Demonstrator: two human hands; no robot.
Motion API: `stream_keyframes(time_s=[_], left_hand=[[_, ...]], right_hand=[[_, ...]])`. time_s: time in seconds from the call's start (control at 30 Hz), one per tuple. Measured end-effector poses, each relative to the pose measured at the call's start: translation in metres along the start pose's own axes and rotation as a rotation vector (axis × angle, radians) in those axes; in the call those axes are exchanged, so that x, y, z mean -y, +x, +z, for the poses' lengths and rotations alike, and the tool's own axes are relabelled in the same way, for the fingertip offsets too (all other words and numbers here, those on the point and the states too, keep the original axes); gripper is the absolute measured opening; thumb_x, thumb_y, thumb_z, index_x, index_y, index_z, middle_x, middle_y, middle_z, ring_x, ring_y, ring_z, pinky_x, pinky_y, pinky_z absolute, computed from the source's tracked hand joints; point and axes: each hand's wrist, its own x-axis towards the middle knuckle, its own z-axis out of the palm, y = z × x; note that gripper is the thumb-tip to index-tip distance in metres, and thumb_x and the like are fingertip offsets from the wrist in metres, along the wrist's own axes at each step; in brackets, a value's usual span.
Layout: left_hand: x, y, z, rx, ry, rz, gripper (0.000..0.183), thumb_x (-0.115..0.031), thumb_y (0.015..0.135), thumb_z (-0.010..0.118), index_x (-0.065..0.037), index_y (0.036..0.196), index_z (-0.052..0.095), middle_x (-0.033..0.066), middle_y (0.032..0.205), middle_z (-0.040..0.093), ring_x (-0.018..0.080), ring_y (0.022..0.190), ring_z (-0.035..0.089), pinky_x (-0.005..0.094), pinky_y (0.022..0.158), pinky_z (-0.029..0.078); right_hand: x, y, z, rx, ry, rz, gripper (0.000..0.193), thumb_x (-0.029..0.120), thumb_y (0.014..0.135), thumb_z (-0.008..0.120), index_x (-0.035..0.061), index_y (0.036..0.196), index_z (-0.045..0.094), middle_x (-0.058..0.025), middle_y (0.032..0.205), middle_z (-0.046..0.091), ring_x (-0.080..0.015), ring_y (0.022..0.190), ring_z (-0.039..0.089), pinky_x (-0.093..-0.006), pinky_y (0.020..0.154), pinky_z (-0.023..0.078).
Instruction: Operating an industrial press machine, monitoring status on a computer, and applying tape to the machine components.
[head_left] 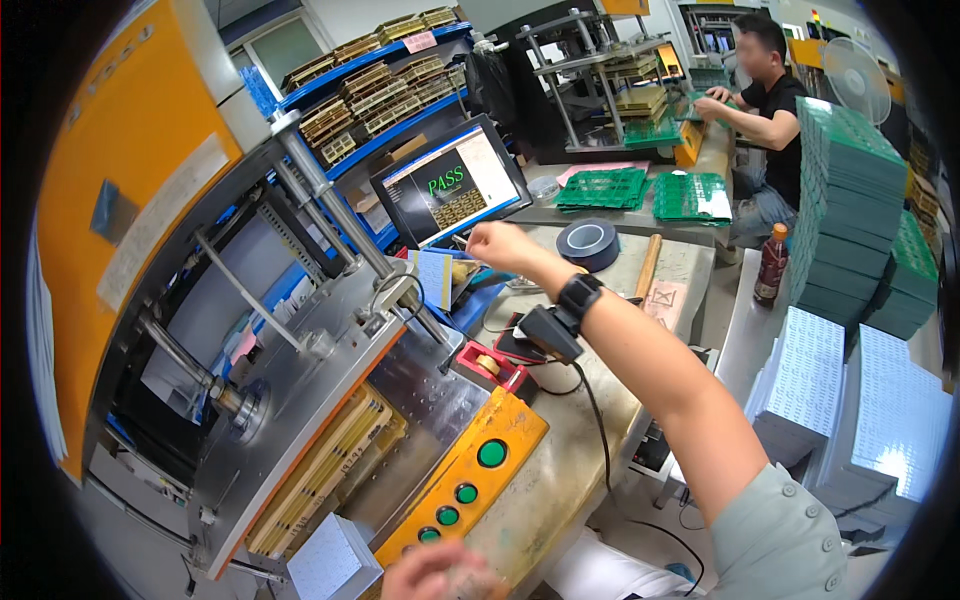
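Observation:
My right hand (503, 250) reaches forward across the bench, its fingers curled in front of the monitor (452, 182). Whatever it may grip is hidden. Below it lie blue-handled tools (488, 279) next to a blue-and-yellow notepad (431, 278). A black band (579, 296) circles my right wrist. At the lower edge, my left hand (440, 574) is smeared by motion, near the yellow control panel (462, 480) with several green buttons. A stack of white sheets (336, 562) sits just left of that hand.
The press (300, 350) with metal posts fills the left. A red tape dispenser (496, 370), a black tape roll (588, 245) and a wooden handle (650, 265) lie on the bench. Green board stacks (850, 220), white stacks (800, 375) and a bottle (772, 265) stand right. A co-worker (775, 120) sits beyond.

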Motion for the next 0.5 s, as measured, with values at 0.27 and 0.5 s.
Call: stream_keyframes(time_s=[0.27, 0.5], left_hand=[[0.062, -0.129, 0.013, -0.528, 0.282, -0.345, 0.028, -0.018, 0.094, 0.056, 0.001, 0.114, 0.061, 0.0108, 0.109, 0.063, 0.0197, 0.101, 0.059, 0.0342, 0.092, 0.044], [0.102, -0.144, 0.03, -0.943, -0.121, -0.425, 0.037, -0.029, 0.093, 0.052, -0.007, 0.123, 0.054, 0.0055, 0.11, 0.06, 0.0146, 0.104, 0.054, 0.0257, 0.08, 0.042]], right_hand=[[-0.046, 0.057, 0.079, 0.363, -0.186, 0.13, 0.032, 0.028, 0.082, 0.055, 0.0181, 0.108, 0.07, -0.012, 0.115, 0.064, -0.0369, 0.112, 0.054, -0.0471, 0.096, 0.041], [-0.032, 0.091, 0.099, 0.285, -0.17, 0.072, 0.024, 0.009, 0.08, 0.056, -0.005, 0.095, 0.069, -0.0232, 0.102, 0.066, -0.0367, 0.095, 0.066, -0.0407, 0.08, 0.053]])
